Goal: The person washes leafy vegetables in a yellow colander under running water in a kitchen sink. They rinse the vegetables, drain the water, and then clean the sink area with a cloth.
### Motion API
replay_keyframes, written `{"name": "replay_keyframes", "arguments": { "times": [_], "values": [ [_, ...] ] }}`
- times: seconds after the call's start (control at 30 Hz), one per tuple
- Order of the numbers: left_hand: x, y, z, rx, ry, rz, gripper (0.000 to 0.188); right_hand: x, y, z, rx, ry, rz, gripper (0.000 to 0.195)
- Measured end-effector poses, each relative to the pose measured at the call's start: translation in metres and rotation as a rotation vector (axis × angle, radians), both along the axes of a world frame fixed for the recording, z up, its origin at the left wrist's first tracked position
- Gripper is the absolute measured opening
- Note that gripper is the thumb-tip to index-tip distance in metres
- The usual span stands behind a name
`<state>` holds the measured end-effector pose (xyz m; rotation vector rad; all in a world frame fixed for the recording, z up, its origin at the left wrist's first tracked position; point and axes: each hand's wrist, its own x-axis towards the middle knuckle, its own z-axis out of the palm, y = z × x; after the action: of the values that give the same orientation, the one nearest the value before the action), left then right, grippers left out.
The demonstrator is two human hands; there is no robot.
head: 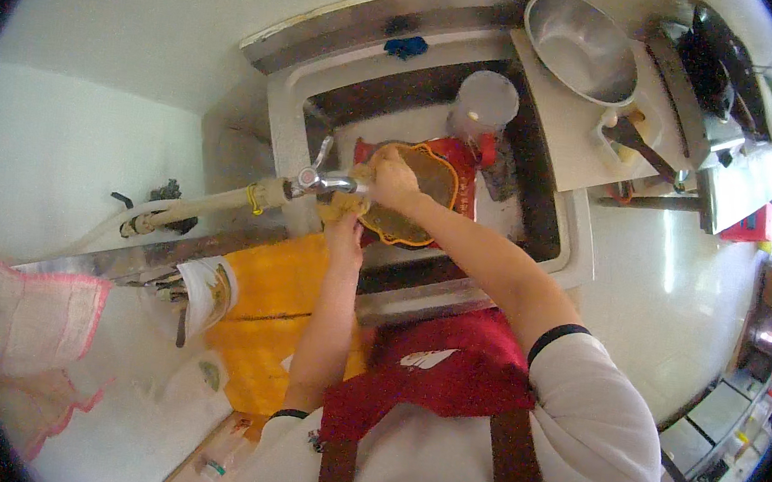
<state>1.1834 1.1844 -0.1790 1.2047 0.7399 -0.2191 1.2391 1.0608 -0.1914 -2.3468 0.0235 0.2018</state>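
Both my hands are over the sink basin [418,272], beside the metal faucet [322,180]. My left hand [345,227] grips a yellowish, lumpy item [342,209] below the spout; its exact kind is unclear. My right hand [396,176] is curled over the left part of a round strainer basket with an orange scalloped rim [428,200]. Its fingertips are hidden, so I cannot tell what they hold. Beneath the strainer lies a red printed bag [461,152]. A clear plastic pitcher with a red handle [486,101] stands at the basin's far right.
A steel bowl [578,50] and a tub with a dark-handled utensil [622,138] sit on the board [550,124] at right. Left are a yellow-orange sheet [270,285], a utensil holder [207,293] and a pink-edged cloth [44,319]. A blue cloth [406,47] lies on the back rim.
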Motion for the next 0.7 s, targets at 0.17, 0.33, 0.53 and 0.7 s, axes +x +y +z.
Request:
{"name": "replay_keyframes", "arguments": {
  "times": [0.17,0.33,0.53,0.7],
  "values": [
    [0.014,0.000,-0.024,-0.945,0.237,-0.196,0.049,-0.026,-0.004,0.049,0.155,-0.178,-0.007,0.030],
    [0.041,-0.031,-0.013,-0.808,0.234,-0.187,0.035,-0.045,-0.029,0.062,-0.075,-0.396,0.211,0.027],
    [0.047,-0.037,-0.016,-0.534,0.399,-0.197,0.033,-0.031,-0.081,-0.011,0.931,0.205,0.132,0.033],
    [0.016,-0.053,0.005,-0.644,0.348,-0.288,0.049,-0.049,-0.078,-0.058,1.640,0.655,-0.352,0.036]
  ]
}}
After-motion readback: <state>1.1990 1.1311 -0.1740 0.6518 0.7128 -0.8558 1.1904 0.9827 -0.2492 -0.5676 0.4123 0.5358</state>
